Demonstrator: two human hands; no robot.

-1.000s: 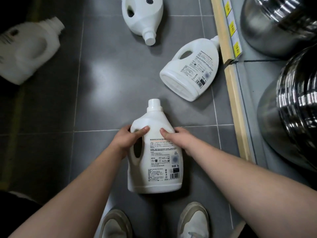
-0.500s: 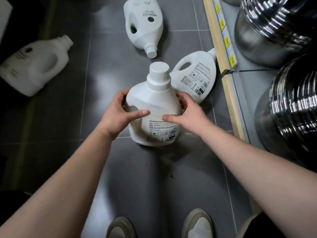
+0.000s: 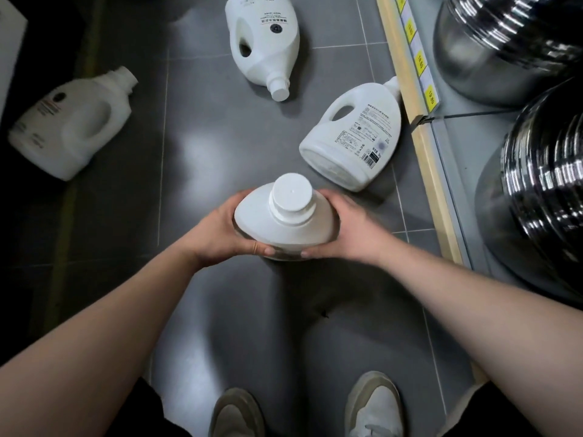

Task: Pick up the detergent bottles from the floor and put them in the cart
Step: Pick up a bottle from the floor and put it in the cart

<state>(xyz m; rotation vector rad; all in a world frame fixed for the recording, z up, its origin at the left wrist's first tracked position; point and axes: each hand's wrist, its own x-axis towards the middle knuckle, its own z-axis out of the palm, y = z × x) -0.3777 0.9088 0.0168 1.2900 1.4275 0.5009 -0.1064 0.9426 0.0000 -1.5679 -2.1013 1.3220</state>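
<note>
Detergent bottle (image 3: 285,220) upright between left hand (image 3: 217,233) and right hand (image 3: 348,230), both gripping it.

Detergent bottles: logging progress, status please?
Left hand, right hand both grip upright bottle. Three other bottles lying down. Cart not in view. Nothing blocking.

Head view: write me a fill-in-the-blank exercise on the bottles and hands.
1. The left hand and right hand hold a bottle with its cap pointing ___.
2. The left bottle, far bottle and right bottle lie on their ___.
3. The tags on the shelf are ___.

Missing words: up; sides; yellow.
</note>
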